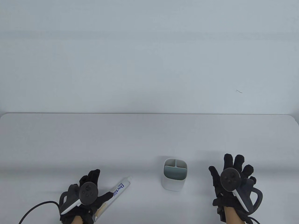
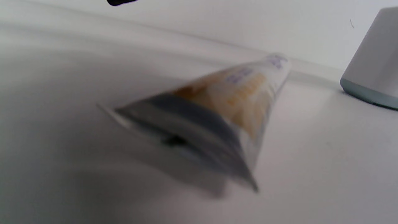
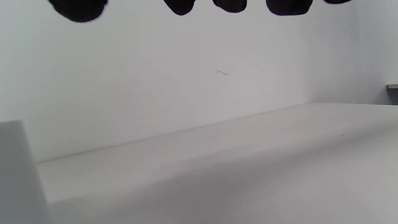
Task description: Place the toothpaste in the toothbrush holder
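White toothpaste (image 1: 116,190) w/ blue lettering; white holder (image 1: 174,174), grey-green inside.

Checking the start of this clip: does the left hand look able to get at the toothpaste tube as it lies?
Probably yes. The left hand sits over the toothpaste tube's crimped end on the table, nothing between them; the toothbrush holder stands apart.

The toothpaste tube (image 1: 116,192) bears the one readable word: large dark-blue letters, "Doctor", running along its length on the half nearer the toothbrush holder (image 1: 174,175). Beside that word sits smaller blue print, too small to read. In the left wrist view the tube's lettering is blurred.
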Tool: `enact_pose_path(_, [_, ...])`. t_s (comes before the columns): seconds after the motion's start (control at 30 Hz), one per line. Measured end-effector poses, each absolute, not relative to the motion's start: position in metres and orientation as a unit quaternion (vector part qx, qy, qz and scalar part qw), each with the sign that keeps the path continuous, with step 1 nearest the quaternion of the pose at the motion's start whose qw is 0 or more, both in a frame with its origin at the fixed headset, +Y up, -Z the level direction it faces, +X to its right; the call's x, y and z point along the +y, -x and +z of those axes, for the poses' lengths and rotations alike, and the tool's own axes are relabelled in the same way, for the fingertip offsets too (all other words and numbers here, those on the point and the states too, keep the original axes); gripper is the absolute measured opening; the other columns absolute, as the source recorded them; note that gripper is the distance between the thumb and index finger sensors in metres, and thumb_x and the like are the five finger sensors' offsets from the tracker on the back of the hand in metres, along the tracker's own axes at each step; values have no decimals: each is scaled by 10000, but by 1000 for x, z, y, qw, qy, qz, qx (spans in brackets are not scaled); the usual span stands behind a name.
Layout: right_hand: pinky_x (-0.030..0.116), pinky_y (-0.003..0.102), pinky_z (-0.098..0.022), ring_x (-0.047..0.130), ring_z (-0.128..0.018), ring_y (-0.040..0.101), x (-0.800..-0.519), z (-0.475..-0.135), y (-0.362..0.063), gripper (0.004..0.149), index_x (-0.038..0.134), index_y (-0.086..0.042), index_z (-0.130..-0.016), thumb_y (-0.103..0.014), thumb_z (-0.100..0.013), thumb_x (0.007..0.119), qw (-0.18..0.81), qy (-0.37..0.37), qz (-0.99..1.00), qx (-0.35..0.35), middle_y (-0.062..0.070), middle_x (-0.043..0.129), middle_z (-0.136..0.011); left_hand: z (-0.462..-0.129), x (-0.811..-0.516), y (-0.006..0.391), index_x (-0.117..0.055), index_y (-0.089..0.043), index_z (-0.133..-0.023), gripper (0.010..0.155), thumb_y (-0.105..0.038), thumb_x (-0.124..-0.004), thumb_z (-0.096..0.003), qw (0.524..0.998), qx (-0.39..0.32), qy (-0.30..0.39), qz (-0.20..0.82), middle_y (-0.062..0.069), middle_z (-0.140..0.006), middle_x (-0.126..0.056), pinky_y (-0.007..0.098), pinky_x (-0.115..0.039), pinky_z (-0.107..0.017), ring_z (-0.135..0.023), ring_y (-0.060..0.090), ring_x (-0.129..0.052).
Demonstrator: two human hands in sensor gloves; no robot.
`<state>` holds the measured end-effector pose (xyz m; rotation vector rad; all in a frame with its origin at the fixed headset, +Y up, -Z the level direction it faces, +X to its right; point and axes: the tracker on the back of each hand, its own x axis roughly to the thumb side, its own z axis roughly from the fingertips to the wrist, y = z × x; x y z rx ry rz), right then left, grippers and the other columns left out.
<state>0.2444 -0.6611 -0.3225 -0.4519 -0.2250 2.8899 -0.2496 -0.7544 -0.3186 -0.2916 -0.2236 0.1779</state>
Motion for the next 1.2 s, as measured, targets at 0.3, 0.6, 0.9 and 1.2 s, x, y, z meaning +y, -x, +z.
enact_pose_path(0.3, [376,764,-653,374,-1049,665,-660,-322,-245,782,284,-204,-1178,-658,-596,541,110,152,979,-79,222,247,-1246,-317,-788,227,92,-73,-1044,946,-732,-375,-551,968,-126,210,-54,291,-1224,-156,803,-354,-649,-1080,650,-303])
enact_pose_path(0.6, [378,761,-654,388,-1048,661,-663,-323,-242,776,296,-199,-1178,-652,-598,543,110,147,981,-70,223,258,-1246,-318,-797,228,-36,-147,-1134,858,-721,-346,-577,968,-91,229,-43,254,-1227,-105,767,-344,-697,-1101,598,-214])
enact_pose_path(0.9, [380,759,-656,395,-1050,656,-665,-324,-239,765,323,-195,-1177,-644,-599,546,112,141,981,-67,220,271,-1246,-318,-796,224,-75,-177,-1126,672,-566,-321,-636,971,-73,229,-22,224,-1230,-105,721,-367,-735,-1095,594,-196])
enact_pose_path(1.2, [382,757,-657,408,-1052,651,-667,-324,-237,757,327,-191,-1176,-633,-603,550,121,135,981,-63,223,289,-1246,-319,-793,224,-138,-236,-1115,583,-512,-364,-654,977,-52,207,-15,83,-1251,-182,683,-418,-756,-1122,534,-264])
